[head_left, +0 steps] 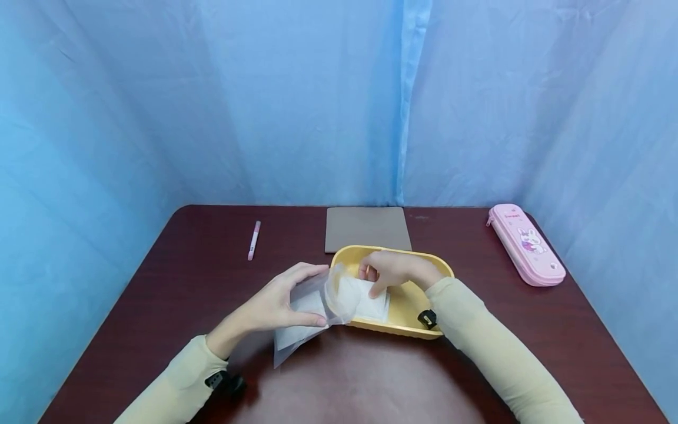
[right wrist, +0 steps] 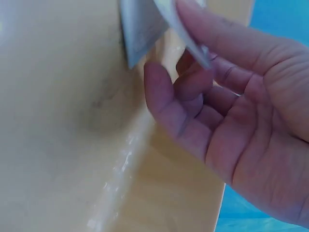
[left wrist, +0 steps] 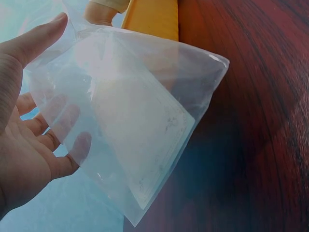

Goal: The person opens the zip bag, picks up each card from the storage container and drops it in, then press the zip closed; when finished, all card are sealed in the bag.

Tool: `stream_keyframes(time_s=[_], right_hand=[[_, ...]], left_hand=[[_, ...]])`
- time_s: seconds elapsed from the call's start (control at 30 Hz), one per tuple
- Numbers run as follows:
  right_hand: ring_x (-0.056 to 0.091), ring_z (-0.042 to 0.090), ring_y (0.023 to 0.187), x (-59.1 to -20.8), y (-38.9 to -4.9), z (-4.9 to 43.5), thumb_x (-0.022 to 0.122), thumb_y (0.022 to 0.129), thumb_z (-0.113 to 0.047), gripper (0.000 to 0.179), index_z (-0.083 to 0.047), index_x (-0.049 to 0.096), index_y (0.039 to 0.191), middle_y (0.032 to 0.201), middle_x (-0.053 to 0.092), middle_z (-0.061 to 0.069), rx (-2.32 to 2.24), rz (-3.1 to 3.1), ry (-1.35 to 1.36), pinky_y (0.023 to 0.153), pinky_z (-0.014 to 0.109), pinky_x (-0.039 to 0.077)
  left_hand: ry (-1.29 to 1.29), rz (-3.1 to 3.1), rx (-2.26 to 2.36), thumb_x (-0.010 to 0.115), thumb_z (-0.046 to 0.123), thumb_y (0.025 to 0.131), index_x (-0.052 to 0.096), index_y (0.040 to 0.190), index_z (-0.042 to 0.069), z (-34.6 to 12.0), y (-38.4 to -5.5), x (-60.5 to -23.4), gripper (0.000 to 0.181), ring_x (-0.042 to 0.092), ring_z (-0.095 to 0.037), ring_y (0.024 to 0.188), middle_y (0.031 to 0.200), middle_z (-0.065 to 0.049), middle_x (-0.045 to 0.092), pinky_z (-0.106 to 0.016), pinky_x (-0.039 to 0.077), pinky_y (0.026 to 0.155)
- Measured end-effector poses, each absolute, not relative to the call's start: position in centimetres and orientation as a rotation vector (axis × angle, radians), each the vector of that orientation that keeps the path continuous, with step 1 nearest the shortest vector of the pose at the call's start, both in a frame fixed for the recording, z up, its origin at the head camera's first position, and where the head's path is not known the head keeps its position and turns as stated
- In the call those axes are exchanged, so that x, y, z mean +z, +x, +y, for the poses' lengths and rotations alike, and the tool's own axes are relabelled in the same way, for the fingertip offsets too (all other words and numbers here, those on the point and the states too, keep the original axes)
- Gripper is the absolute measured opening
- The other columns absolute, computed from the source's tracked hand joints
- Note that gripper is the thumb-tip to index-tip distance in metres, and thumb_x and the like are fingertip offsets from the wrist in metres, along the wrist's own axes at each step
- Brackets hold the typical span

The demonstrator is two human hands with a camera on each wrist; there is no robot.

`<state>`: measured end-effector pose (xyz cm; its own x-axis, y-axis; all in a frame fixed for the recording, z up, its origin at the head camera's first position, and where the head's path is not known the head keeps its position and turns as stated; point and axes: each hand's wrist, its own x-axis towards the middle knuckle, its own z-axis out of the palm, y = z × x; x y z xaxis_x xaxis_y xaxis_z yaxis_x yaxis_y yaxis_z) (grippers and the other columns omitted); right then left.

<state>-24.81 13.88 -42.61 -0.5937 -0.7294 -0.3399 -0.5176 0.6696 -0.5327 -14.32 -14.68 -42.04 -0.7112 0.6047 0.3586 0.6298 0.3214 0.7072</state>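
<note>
My left hand holds a clear plastic bag near its mouth, the thumb on one side and the fingers spread along the other. Inside the bag lies a stack of thin white square pieces. The bag's mouth faces the yellow basket and overlaps its left rim. Over the basket, my right hand pinches a thin white piece between thumb and fingers. Another white piece stands close beside it in the right wrist view. What the white pieces are made of I cannot tell.
Behind the basket lies a flat grey rectangle. A white and pink pen rests at the back left of the dark red table. At the right is a pink pencil case with a rabbit picture. Blue curtains enclose the table.
</note>
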Motion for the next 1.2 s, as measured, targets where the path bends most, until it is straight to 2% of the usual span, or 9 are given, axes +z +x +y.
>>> stream_keyframes(time_s=[0.13,0.27,0.33,0.43,0.5,0.63,0.83,1.03,1.2], right_hand=[[0.055,0.007,0.074,-42.5,-25.0,13.9,0.086,0.082,-0.011,0.027,-0.007,0.071,0.105,0.082,0.064,-0.003,-0.538,2.339,-0.985,0.070,0.023,0.048],[0.058,0.006,0.071,-41.8,-25.2,14.3,0.083,0.085,-0.014,0.016,-0.008,0.073,0.096,0.079,0.067,-0.006,-0.600,2.329,-0.984,0.068,0.026,0.051],[0.063,0.011,0.069,-41.2,-25.2,14.6,0.080,0.088,-0.014,0.013,-0.007,0.072,0.095,0.079,0.069,-0.004,-0.687,2.288,-0.958,0.068,0.031,0.056],[0.070,0.025,0.066,-40.0,-25.2,15.1,0.074,0.094,-0.014,0.011,-0.005,0.069,0.098,0.080,0.073,0.001,-0.801,2.208,-0.888,0.068,0.043,0.060],[0.072,0.033,0.066,-39.1,-25.1,15.5,0.072,0.097,-0.016,0.014,-0.004,0.068,0.102,0.080,0.074,0.004,-0.839,2.184,-0.836,0.068,0.049,0.060],[0.071,0.033,0.063,-37.2,-25.0,16.4,0.072,0.097,-0.024,0.026,-0.004,0.068,0.114,0.085,0.075,0.005,-0.905,2.198,-0.760,0.066,0.052,0.060],[0.070,0.032,0.061,-35.4,-24.4,17.7,0.077,0.092,-0.032,0.039,-0.006,0.069,0.121,0.087,0.075,0.010,-1.141,2.249,-0.605,0.062,0.047,0.061],[0.071,0.029,0.062,-35.7,-22.7,18.7,0.079,0.091,-0.021,0.039,0.000,0.066,0.122,0.092,0.073,0.016,-1.477,2.221,-0.467,0.063,0.048,0.061],[0.074,0.028,0.077,-36.1,-20.6,19.9,0.074,0.093,-0.008,0.046,0.008,0.057,0.133,0.104,0.073,0.017,-1.710,2.101,-0.378,0.072,0.049,0.060]], left_hand=[[-1.160,-2.542,-1.379,0.094,0.029,0.074,0.052,0.145,0.005,-14.9,-14.2,-42.3,0.086,0.054,-0.019,0.128,0.138,-0.002,0.058,-0.034,0.043,0.108],[-1.164,-2.541,-1.384,0.093,0.030,0.075,0.052,0.145,0.006,-14.9,-14.3,-42.4,0.085,0.054,-0.018,0.129,0.138,-0.001,0.057,-0.035,0.043,0.108],[-1.160,-2.545,-1.385,0.093,0.031,0.074,0.052,0.146,0.008,-14.9,-14.4,-42.3,0.086,0.053,-0.017,0.129,0.139,0.000,0.057,-0.034,0.043,0.108],[-1.156,-2.547,-1.385,0.093,0.031,0.074,0.052,0.146,0.008,-15.0,-14.5,-42.1,0.086,0.053,-0.017,0.129,0.139,0.000,0.056,-0.035,0.042,0.109],[-1.151,-2.550,-1.389,0.093,0.032,0.074,0.052,0.146,0.008,-15.2,-14.5,-41.9,0.086,0.053,-0.018,0.129,0.140,0.000,0.056,-0.035,0.042,0.109],[-1.145,-2.558,-1.382,0.094,0.031,0.074,0.052,0.145,0.007,-15.3,-14.5,-41.7,0.086,0.053,-0.018,0.130,0.140,-0.001,0.056,-0.035,0.042,0.109],[-1.161,-2.545,-1.389,0.094,0.030,0.074,0.052,0.146,0.006,-15.1,-14.6,-41.6,0.087,0.052,-0.017,0.130,0.140,0.000,0.056,-0.033,0.041,0.110],[-1.146,-2.532,-1.409,0.094,0.027,0.073,0.052,0.146,0.008,-15.0,-14.4,-41.6,0.086,0.052,-0.018,0.130,0.141,-0.001,0.055,-0.034,0.041,0.110],[-1.131,-2.545,-1.401,0.094,0.030,0.074,0.052,0.146,0.008,-15.2,-14.2,-41.9,0.086,0.053,-0.017,0.130,0.141,0.000,0.055,-0.032,0.041,0.110]])
